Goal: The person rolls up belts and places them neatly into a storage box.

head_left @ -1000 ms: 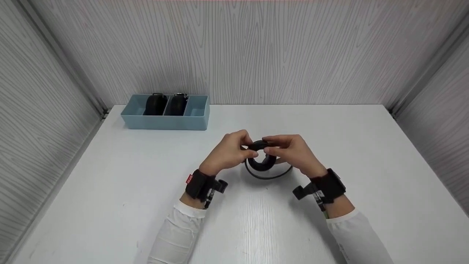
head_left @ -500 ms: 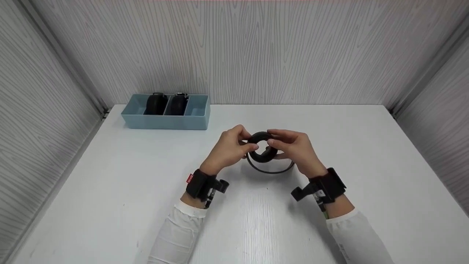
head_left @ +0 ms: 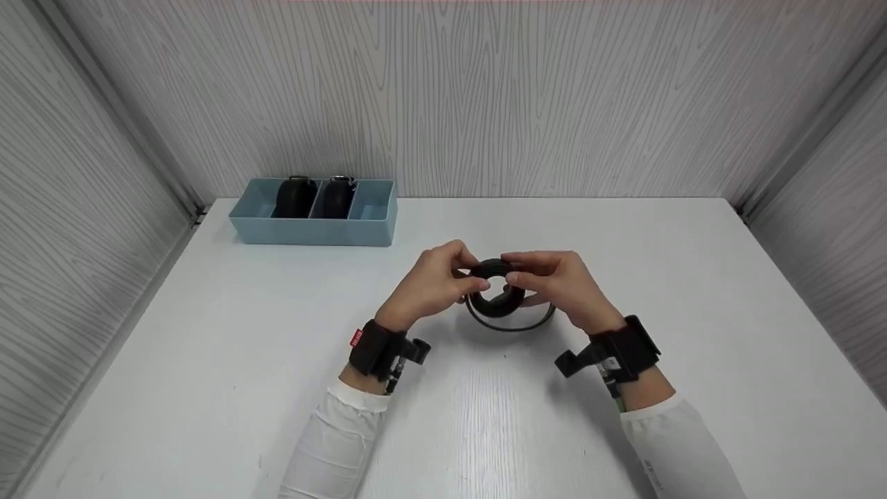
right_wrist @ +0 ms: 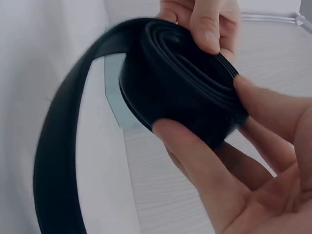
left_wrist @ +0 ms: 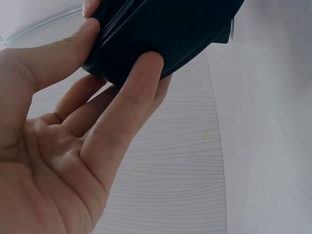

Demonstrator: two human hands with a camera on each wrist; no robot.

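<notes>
A black belt (head_left: 497,310) is wound into a ring-shaped coil, held above the table between both hands. My left hand (head_left: 433,284) grips the coil's left side, thumb at the near face and fingers around the outside. On the opposite side, my right hand (head_left: 565,287) pinches the coil between thumb and fingers. A loose length of the belt (right_wrist: 56,161) bows out from the coil in the right wrist view. In the left wrist view, fingers press the broad outer face of the belt (left_wrist: 170,34). The belt's ends cannot be made out.
A light blue divided tray (head_left: 312,232) stands at the back left of the white table (head_left: 208,346). Two rolled black belts with metal buckles, a left one (head_left: 294,199) and a right one (head_left: 337,199), sit in its compartments. Wood-grain panels rise behind and at both sides.
Both hands, with the coiled belt, rise a little and then come slightly back down. Their grip on the coil looks much the same.
</notes>
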